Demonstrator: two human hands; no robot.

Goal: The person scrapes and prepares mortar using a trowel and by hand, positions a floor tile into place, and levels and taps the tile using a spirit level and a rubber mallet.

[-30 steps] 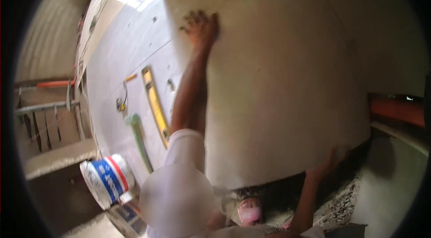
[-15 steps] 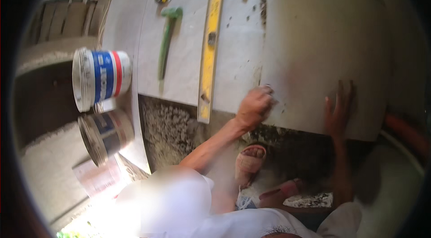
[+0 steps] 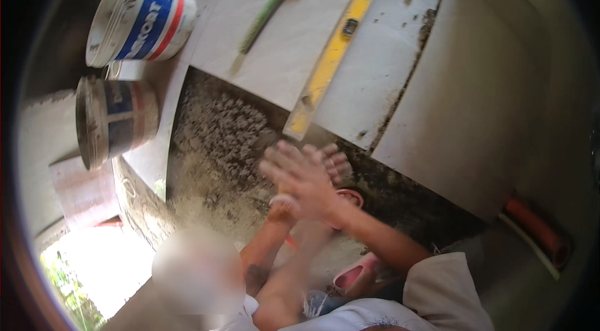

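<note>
Over the rough bare strip of ground, my two hands are pressed across each other, palm to palm, blurred by motion. My right hand (image 3: pixel 303 178) lies on top, its fingers stretched out to the left. Beneath it is my left hand (image 3: pixel 284 207), partly covered, with its fingertips showing spread beyond the right hand. I see nothing held in either. Just past the fingers lies the near end of a yellow spirit level (image 3: pixel 334 50), resting on pale tiles (image 3: pixel 400 37). A green-headed hammer (image 3: pixel 275 9) lies left of the level.
Two paint buckets, one white and blue (image 3: pixel 178 25) and one dirtier (image 3: pixel 147 115), stand at the left. An open gap with crumbs of dirt (image 3: pixel 409 78) runs between the tiles. At the right lies an orange pipe (image 3: pixel 537 231). Sandalled feet (image 3: pixel 356 275) are below my arms.
My hands have left the tile surface and come together over the bare strip. The view has turned and shifted, so the level and hammer appear slanted and the tape measure is out of view.
</note>
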